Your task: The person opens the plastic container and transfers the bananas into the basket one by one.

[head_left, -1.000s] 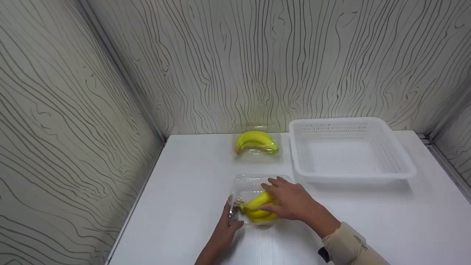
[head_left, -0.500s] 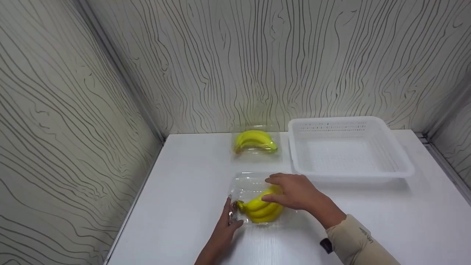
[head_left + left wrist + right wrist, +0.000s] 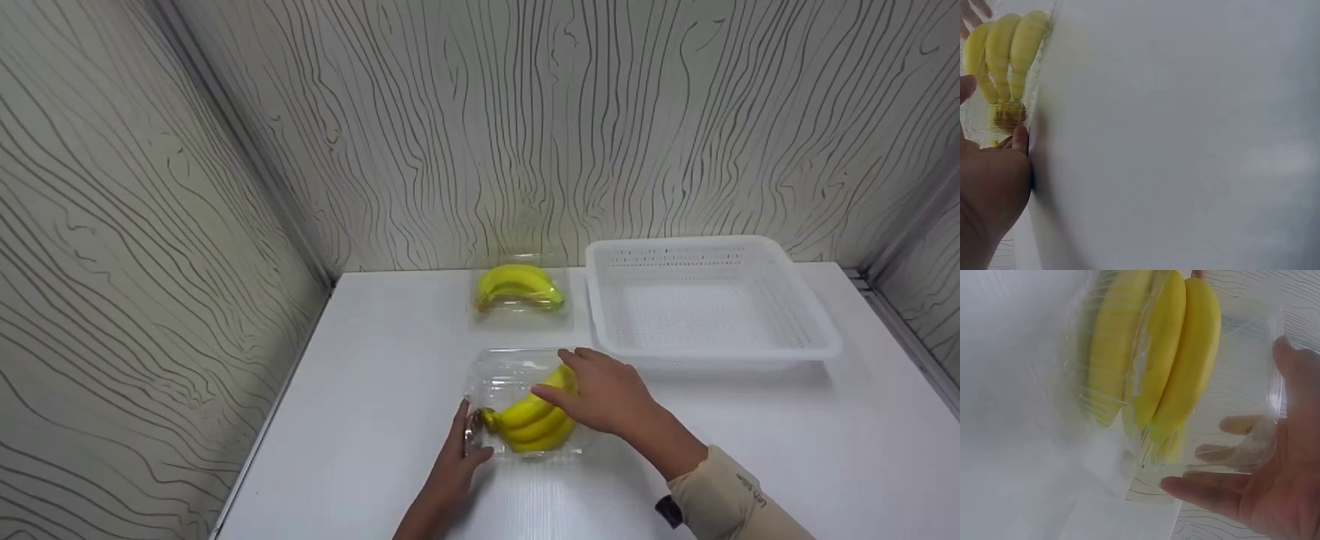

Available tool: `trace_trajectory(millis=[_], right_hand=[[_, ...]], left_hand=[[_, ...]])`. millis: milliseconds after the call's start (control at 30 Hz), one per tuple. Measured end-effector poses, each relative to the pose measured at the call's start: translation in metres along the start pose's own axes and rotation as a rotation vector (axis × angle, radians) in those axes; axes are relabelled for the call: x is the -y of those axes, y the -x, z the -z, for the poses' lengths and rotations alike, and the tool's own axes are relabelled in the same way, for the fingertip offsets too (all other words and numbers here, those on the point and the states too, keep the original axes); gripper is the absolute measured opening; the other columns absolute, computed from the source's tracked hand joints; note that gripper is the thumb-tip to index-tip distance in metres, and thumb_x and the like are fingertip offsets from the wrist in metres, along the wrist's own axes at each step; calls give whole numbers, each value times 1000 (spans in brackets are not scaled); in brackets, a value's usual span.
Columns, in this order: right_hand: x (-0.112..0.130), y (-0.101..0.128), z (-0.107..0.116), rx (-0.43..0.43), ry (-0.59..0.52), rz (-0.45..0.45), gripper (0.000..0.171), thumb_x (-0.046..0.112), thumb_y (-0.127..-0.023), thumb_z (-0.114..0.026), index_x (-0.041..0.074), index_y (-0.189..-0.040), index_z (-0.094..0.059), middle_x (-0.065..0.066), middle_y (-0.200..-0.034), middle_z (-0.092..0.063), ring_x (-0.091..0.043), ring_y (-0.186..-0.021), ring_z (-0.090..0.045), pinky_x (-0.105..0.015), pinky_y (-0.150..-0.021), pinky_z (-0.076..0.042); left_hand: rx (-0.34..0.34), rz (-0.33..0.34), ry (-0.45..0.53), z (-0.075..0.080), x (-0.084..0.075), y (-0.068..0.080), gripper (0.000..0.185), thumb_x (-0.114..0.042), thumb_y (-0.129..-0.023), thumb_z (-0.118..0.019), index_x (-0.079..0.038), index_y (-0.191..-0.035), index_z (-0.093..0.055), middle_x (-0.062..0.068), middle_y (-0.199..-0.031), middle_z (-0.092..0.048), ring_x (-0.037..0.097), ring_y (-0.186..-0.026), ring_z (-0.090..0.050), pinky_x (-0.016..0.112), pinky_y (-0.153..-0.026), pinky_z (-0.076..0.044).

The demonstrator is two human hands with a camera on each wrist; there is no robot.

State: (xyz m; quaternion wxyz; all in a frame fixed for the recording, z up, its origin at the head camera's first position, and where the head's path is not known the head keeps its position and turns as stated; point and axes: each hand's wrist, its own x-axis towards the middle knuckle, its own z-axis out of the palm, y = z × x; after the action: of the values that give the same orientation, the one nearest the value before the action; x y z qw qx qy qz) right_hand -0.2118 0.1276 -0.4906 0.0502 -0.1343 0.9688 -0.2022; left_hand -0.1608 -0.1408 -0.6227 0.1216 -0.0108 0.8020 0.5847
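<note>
A bunch of yellow bananas (image 3: 536, 424) lies in a clear plastic box (image 3: 499, 367) near the middle front of the table, stem end to the left. My left hand (image 3: 452, 457) holds the box's left end, thumb at the front corner and fingers along the side. In the left wrist view, the bananas (image 3: 1002, 50) show through the plastic above that hand (image 3: 994, 185). My right hand (image 3: 607, 394) reaches over the bananas' right end and grips the box. In the right wrist view, the thumb is at the plastic edge, and some of the right hand's (image 3: 1280, 489) fingers show through it.
Farther back, a second clear box with bananas (image 3: 517, 281) stands by the patterned wall (image 3: 450, 150). To its right is a white perforated basket (image 3: 705, 352). The white table (image 3: 360, 375) ends at the left along a dark edge.
My right hand has shifted slightly right across the bananas, uncovering more of them. My left hand stays at the box's left end.
</note>
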Motion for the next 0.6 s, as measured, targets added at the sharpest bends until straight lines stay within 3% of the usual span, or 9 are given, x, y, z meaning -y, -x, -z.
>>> trace_trajectory(millis=[200,367,467,600], right_hand=[[3,-3,3,-39,-166,-112,100,85,-94,-51,7,-155,-55,-22,-159,-56,-47,-149,-51,-68,-123,-40],[0,-9,7,-119,-281,-118,93,79,-96,-55,4,-152,-58,-21,-156,-60,-46,-148,-53,-64,-123,-43],[-3,-14,7,-162,-354,-115,89,75,-98,-58,4,-152,-57,-20,-155,-60,-44,-140,-61,-61,-119,-49],[-5,-19,6,-183,-472,-109,92,72,-99,-59,7,-162,-43,-20,-163,-52,-41,-141,-61,-55,-114,-56]], left_hand=[[-4,-31,-2,2,1,1,97,-23,-95,-65,-27,-174,-10,26,-177,-22,51,-163,-23,73,-131,-21],[-19,-92,7,1,3,2,95,-21,-97,-66,-21,-174,-10,30,-172,-31,52,-160,-30,72,-129,-26],[-23,-109,10,1,4,3,96,-21,-97,-67,-20,-174,-9,31,-171,-32,52,-160,-32,71,-129,-29],[-33,-87,11,0,4,3,96,-23,-97,-67,-24,-174,-9,30,-173,-30,51,-160,-31,69,-129,-30]])
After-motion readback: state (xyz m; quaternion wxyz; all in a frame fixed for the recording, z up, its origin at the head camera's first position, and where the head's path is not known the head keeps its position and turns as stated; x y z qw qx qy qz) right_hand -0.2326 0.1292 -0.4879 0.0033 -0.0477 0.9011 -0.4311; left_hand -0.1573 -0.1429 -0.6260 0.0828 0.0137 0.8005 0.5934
